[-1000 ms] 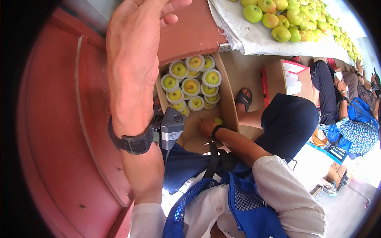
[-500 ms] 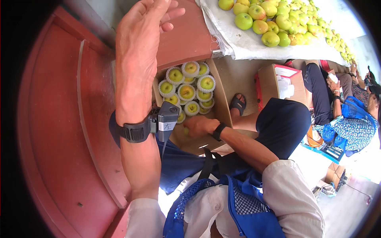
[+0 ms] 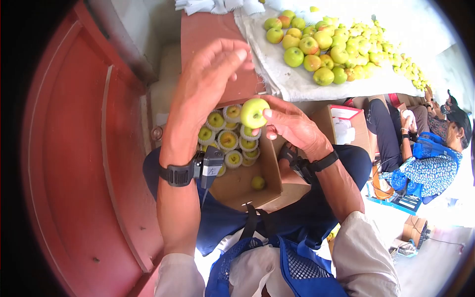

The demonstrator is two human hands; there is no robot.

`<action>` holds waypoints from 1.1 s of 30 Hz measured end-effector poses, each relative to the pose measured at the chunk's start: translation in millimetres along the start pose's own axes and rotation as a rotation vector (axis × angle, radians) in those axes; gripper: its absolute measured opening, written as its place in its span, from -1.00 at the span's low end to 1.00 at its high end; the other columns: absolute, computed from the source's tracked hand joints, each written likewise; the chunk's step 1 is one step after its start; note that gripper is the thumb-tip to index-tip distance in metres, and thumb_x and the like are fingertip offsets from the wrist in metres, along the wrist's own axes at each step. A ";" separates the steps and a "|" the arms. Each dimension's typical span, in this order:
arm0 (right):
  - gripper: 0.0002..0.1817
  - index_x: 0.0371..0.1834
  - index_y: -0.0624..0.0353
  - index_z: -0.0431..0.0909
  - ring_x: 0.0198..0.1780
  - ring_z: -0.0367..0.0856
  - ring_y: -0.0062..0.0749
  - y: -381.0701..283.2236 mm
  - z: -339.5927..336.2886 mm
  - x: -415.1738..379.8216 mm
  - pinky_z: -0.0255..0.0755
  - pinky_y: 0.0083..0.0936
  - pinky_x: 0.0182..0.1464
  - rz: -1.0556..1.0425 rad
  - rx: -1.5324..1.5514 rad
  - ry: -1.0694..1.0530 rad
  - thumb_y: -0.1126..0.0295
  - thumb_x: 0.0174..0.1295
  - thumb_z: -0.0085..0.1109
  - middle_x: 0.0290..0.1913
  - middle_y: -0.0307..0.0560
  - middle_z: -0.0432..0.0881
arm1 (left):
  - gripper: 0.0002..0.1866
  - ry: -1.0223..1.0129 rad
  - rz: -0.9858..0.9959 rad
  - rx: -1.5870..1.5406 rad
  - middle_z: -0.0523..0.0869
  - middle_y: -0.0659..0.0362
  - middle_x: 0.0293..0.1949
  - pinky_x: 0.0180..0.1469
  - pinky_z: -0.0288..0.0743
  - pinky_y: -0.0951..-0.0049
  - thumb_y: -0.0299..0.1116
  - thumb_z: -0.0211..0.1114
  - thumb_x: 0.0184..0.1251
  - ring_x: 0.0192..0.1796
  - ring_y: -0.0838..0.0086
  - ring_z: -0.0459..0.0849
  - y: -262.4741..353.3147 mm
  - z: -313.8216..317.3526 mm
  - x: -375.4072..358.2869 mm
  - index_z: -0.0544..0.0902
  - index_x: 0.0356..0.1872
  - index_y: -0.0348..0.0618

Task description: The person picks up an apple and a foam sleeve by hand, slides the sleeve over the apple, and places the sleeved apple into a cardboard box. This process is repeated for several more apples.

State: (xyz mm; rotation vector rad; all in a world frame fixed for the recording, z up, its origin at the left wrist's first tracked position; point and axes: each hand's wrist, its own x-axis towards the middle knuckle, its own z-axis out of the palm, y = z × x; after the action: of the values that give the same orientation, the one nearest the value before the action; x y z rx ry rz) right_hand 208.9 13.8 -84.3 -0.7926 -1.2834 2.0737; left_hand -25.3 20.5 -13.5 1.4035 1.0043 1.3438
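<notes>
A yellow-green apple (image 3: 254, 113) is held in my right hand (image 3: 297, 126), pinched between thumb and fingers above the front of a cardboard box (image 3: 271, 166). Inside that box sit several apples in white foam nets (image 3: 227, 140), packed side by side, and one bare apple (image 3: 258, 182) lies near its close end. My left hand (image 3: 215, 67) is raised over the red tabletop (image 3: 203, 34), left of the held apple, fingers stretched and loosely bent, with nothing visible in it.
A white cloth (image 3: 282, 89) bears a large pile of loose apples (image 3: 341, 49). White foam nets (image 3: 217, 6) lie at the table's far edge. On the right are another carton (image 3: 346, 119) and a seated co-worker (image 3: 425, 153). A red wooden panel (image 3: 74, 148) stands on the left.
My right hand has come up out of the box with an apple. My left hand has moved lower and to the right. The view has shifted, showing the foam nets.
</notes>
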 end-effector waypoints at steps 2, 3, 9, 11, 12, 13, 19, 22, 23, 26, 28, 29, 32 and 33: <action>-0.44 0.49 0.24 0.37 -0.04 0.70 -0.47 -14.5 -5.2 -3.1 0.42 -0.64 -0.25 -0.031 0.003 0.009 0.17 0.56 0.17 0.08 -0.10 0.67 | -0.67 -0.132 -0.028 0.076 0.75 0.11 0.06 0.11 0.51 0.45 -0.26 0.27 0.56 0.14 0.45 0.72 8.0 5.0 -3.8 0.64 0.17 -0.24; -0.44 0.48 0.26 0.38 -0.03 0.70 -0.45 -21.5 -7.7 -4.1 0.42 -0.63 -0.26 -0.048 0.017 0.013 0.16 0.57 0.16 0.09 -0.09 0.67 | -0.67 -0.139 -0.014 0.076 0.75 0.11 0.06 0.11 0.51 0.45 -0.26 0.27 0.56 0.14 0.45 0.72 5.4 9.7 -3.9 0.64 0.17 -0.24; -0.54 0.33 0.22 0.49 -0.10 0.68 -0.55 -36.6 -20.9 -0.3 0.39 -0.67 -0.31 -0.068 0.050 0.069 0.10 0.58 0.14 0.03 -0.17 0.68 | -0.42 -0.242 0.046 0.379 0.66 0.04 0.22 0.25 0.56 0.33 -0.59 0.43 0.25 0.22 0.35 0.66 -5.5 43.1 -9.7 0.52 0.32 -0.23; -0.54 0.31 0.21 0.50 -0.12 0.67 -0.58 -38.3 -22.3 1.8 0.38 -0.68 -0.32 -0.073 0.067 0.103 0.09 0.58 0.14 0.01 -0.19 0.69 | -0.37 -0.216 0.176 0.486 0.67 0.04 0.16 0.20 0.57 0.30 -0.62 0.46 0.18 0.19 0.31 0.67 -17.0 49.7 -10.0 0.51 0.32 -0.20; -0.53 0.30 0.21 0.51 -0.14 0.67 -0.59 -39.6 -21.8 2.5 0.38 -0.67 -0.33 -0.081 0.014 0.120 0.08 0.57 0.15 -0.02 -0.20 0.69 | -0.39 -0.212 0.245 0.567 0.67 0.06 0.14 0.18 0.56 0.29 -0.63 0.45 0.19 0.18 0.31 0.67 -19.3 53.2 -10.2 0.52 0.30 -0.20; -0.53 0.30 0.22 0.52 -0.16 0.67 -0.60 -39.7 -21.9 3.0 0.37 -0.66 -0.34 -0.089 -0.037 0.137 0.07 0.56 0.16 -0.05 -0.20 0.70 | -0.41 -0.208 0.314 0.647 0.67 0.08 0.11 0.16 0.56 0.28 -0.63 0.44 0.19 0.17 0.31 0.68 -22.9 55.9 -9.1 0.53 0.28 -0.20; -0.49 0.28 0.29 0.50 -0.22 0.69 -0.57 -42.8 -24.3 -1.6 0.36 -0.67 -0.38 -0.150 -0.034 0.173 0.06 0.56 0.17 -0.12 -0.15 0.71 | -0.48 -0.207 0.121 0.446 0.64 0.06 0.06 0.09 0.57 0.26 -0.60 0.42 0.21 0.12 0.23 0.66 -18.1 64.8 -4.0 0.56 0.23 -0.18; -0.48 0.30 0.31 0.48 -0.20 0.71 -0.55 -47.6 -25.0 -9.6 0.36 -0.69 -0.38 -0.166 -0.052 0.185 0.06 0.56 0.17 -0.12 -0.12 0.73 | -0.45 -0.195 0.108 0.456 0.66 0.09 0.10 0.09 0.59 0.31 -0.60 0.41 0.25 0.11 0.32 0.68 -18.6 68.6 -3.4 0.55 0.29 -0.16; -0.47 0.31 0.31 0.47 -0.20 0.72 -0.54 -49.9 -26.2 -11.9 0.37 -0.70 -0.38 -0.161 -0.071 0.187 0.06 0.56 0.17 -0.12 -0.10 0.74 | -0.46 -0.187 0.069 0.428 0.67 0.04 0.11 0.12 0.57 0.26 -0.58 0.39 0.27 0.11 0.24 0.69 -17.1 69.0 -1.9 0.54 0.30 -0.19; -0.52 0.33 0.25 0.49 -0.20 0.73 -0.52 -53.7 -35.6 -20.9 0.38 -0.70 -0.33 -0.178 -0.076 0.204 0.09 0.60 0.11 -0.05 -0.09 0.76 | -0.47 -0.217 -0.091 0.080 0.67 0.09 0.19 0.07 0.60 0.37 -0.48 0.38 0.39 0.12 0.42 0.68 -24.2 61.4 7.7 0.51 0.37 -0.20; -0.53 0.33 0.25 0.49 -0.20 0.72 -0.52 -61.6 -37.2 -30.4 0.38 -0.70 -0.33 -0.211 -0.062 0.235 0.10 0.61 0.09 -0.05 -0.07 0.77 | -0.48 -0.241 -0.181 -0.083 0.65 0.08 0.20 0.05 0.60 0.40 -0.43 0.35 0.45 0.10 0.42 0.67 -11.4 56.1 7.7 0.49 0.39 -0.26; -0.54 0.33 0.26 0.49 -0.20 0.72 -0.51 -66.4 -37.5 -35.8 0.38 -0.71 -0.33 -0.229 -0.052 0.265 0.11 0.61 0.08 -0.05 -0.05 0.78 | -0.47 -0.254 -0.280 -0.257 0.64 0.07 0.21 0.03 0.60 0.44 -0.38 0.32 0.51 0.07 0.43 0.67 -4.9 55.9 7.0 0.46 0.41 -0.33; -0.57 0.32 0.26 0.51 -0.22 0.70 -0.50 -78.3 -44.8 -52.7 0.37 -0.71 -0.32 -0.308 -0.007 0.341 0.17 0.61 0.07 -0.08 -0.06 0.77 | -0.47 -0.306 -0.290 -0.368 0.67 0.06 0.16 -0.06 0.58 0.47 -0.23 0.26 0.57 0.02 0.45 0.67 -12.9 57.9 9.0 0.47 0.40 -0.34; -0.57 0.32 0.26 0.51 -0.22 0.70 -0.50 -83.7 -47.6 -60.8 0.37 -0.71 -0.32 -0.308 -0.005 0.346 0.17 0.61 0.07 -0.08 -0.06 0.77 | -0.46 -0.328 -0.315 -0.433 0.68 0.04 0.15 -0.09 0.57 0.47 -0.18 0.24 0.59 0.00 0.44 0.67 -14.6 57.8 9.3 0.48 0.39 -0.35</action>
State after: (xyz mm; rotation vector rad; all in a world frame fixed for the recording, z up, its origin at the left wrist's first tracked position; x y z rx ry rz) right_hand 297.2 28.7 -13.9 -0.8524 -1.1371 1.6104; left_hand 33.5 28.5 -24.3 1.0414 0.6350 0.9835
